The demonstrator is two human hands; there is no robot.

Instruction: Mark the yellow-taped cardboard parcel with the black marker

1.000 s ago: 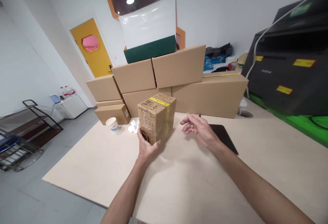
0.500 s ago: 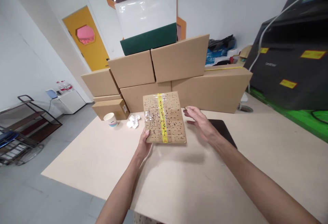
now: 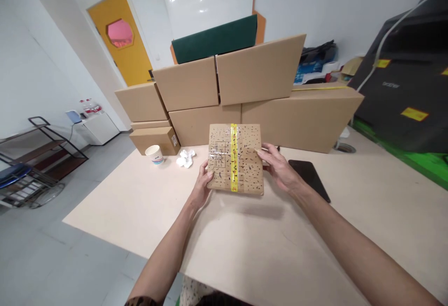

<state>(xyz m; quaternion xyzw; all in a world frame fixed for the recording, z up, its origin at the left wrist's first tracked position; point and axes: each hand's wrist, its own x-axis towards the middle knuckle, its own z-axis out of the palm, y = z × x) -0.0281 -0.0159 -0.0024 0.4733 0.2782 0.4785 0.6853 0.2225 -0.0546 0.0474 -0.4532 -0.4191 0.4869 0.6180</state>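
A flat brown cardboard box [image 3: 248,159] with black speckles, clear tape and a yellow printed strip down its middle is held up, tilted toward me, above the table [image 3: 245,240]. My left hand [image 3: 200,185] grips its lower left edge, thumb on the front face. At the right edge, my right hand [image 3: 278,166] is closed on the box, thumb in front and other fingers partly hidden behind it. A shadow falls on the table under the box.
Stacked cardboard boxes [image 3: 261,73] line the table's far side, topped by a dark green box [image 3: 215,40]. A paper cup [image 3: 154,155] and crumpled tissue [image 3: 185,158] sit left; a black flat slab [image 3: 310,180] lies right. A large black machine [image 3: 402,73] stands far right.
My right hand has moved from beside the box onto its right edge. The box is turned slightly more upright and square to me. The whole view has shifted a little.
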